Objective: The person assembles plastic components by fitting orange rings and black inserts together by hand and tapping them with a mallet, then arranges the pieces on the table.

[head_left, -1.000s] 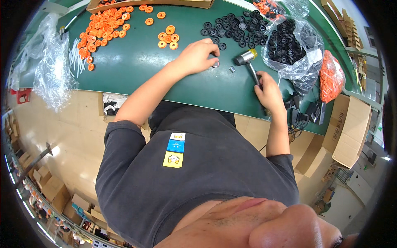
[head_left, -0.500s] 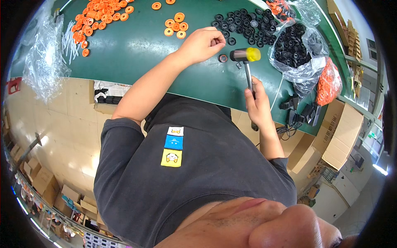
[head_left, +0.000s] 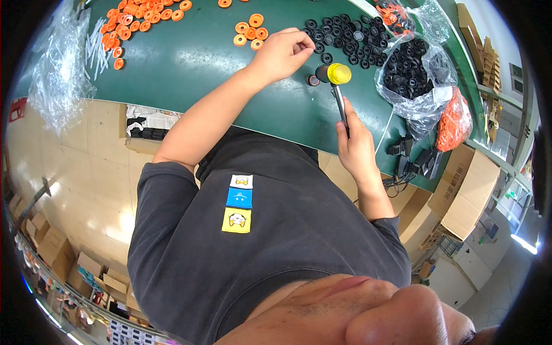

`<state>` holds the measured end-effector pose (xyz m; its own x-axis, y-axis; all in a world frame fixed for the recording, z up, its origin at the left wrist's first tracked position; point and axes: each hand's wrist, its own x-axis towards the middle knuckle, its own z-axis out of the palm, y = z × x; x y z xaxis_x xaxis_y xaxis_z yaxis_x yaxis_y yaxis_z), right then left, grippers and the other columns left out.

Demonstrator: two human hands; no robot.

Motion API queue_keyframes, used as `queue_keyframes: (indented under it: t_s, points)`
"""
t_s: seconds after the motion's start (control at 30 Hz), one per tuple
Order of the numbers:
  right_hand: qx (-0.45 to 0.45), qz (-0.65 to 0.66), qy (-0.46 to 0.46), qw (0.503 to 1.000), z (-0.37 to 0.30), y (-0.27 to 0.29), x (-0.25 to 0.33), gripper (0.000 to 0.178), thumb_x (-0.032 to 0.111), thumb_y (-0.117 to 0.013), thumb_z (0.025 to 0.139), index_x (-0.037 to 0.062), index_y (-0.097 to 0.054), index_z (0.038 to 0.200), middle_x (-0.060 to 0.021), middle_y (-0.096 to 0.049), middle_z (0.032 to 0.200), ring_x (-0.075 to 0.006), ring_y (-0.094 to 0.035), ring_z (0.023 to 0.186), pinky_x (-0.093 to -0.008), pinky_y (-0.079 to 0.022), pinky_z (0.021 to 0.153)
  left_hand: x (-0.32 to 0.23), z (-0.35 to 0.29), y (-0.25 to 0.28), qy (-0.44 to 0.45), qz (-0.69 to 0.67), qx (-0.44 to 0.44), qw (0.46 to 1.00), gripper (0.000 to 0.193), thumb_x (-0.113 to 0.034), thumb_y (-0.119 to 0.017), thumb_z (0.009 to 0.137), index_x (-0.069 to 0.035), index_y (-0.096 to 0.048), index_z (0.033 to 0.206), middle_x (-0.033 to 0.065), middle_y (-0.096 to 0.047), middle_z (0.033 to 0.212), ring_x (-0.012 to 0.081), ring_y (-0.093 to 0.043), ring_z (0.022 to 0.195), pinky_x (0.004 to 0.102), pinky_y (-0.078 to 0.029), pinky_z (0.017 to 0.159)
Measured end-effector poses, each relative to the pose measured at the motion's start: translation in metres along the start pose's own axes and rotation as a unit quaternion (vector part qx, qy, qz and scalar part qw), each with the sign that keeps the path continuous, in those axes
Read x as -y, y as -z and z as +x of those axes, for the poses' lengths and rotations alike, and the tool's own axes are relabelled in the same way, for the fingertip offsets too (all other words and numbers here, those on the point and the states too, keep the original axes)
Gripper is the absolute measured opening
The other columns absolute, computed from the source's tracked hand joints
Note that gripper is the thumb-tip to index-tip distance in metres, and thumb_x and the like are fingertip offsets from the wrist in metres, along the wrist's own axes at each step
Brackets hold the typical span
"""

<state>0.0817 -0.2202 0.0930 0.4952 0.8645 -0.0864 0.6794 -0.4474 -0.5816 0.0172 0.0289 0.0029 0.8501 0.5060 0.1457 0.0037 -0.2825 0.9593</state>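
My right hand grips the thin handle of a small mallet with a yellow and black head, raised just above the green table. Under and beside the head lies a small black ring with a reddish centre. My left hand rests on the table next to that ring, fingers curled, fingertips near a black ring. Whether the fingers pinch anything is hidden.
Loose black rings spread beyond my left hand. Orange rings lie farther left, more at the table's far left. A clear bag of black rings and an orange bag sit right. Cardboard boxes stand below the table.
The mallet head has risen and swung toward my left hand, yellow face now up. My left hand stayed at the small ring on the table.
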Motion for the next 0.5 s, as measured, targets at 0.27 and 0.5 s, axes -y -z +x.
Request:
queue_keyframes:
  t_s: [0.27, 0.5]
  points:
    - [0.015, 0.011, 0.002, 1.000, 0.0023, -0.0012, -0.0032, 0.052, 0.004, -0.057, 0.094, 0.0031, -0.045, 0.144, -0.0295, -0.065, 0.106, -0.0475, -0.064, 0.096, -0.0497, -0.051, 0.081, 0.0001, 0.0005, 0.0016, 0.007, 0.021, 0.010, 1.000, 0.013, -0.011, -0.068, 0.091, -0.001, -0.069, 0.099, 0.0035, -0.061, 0.092, 0.0101, -0.063, 0.076, 0.0248, -0.052, 0.071]
    - [0.030, -0.012, 0.004, 0.999, -0.0022, -0.0086, -0.0102, 0.052, 0.003, -0.058, 0.093, 0.0028, -0.046, 0.143, -0.0291, -0.065, 0.105, -0.0474, -0.064, 0.095, -0.0499, -0.051, 0.080, -0.0001, 0.0027, 0.0013, 0.036, -0.005, 0.005, 0.999, 0.014, -0.012, -0.068, 0.089, -0.001, -0.070, 0.097, 0.0051, -0.062, 0.091, 0.0120, -0.064, 0.076, 0.0266, -0.053, 0.070]
